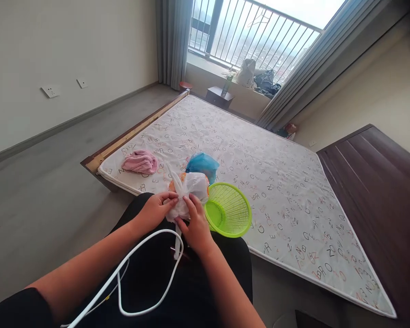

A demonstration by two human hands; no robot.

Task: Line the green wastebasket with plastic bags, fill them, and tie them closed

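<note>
- Pinching the white plastic bag (195,183), we have it gathered in front of us, above our dark-clothed lap and by the near edge of the mattress (232,141); orange patches show at its sides.
- Our left hand (153,210) is closed on the bag's bunched plastic, thumb and fingertips drawn together.
- Our right hand (195,226) is clamped on the same bag, its thumb below and its fingers above; a white strip hangs beneath.
- Just right of the bag we have a green basket (238,207), tilted with its mouth toward the right.
- Just behind the bag we see a blue bag (202,164) on the mattress, and farther left a folded pink cloth (140,162).
- Below our hands, a white cable (136,314) loops across our lap.
- Beyond, we see the mattress's printed letters, a dark headboard (369,200) at right, and a small nightstand (216,96) beneath the railed window (259,32), with grey curtains (172,41) at both sides.
</note>
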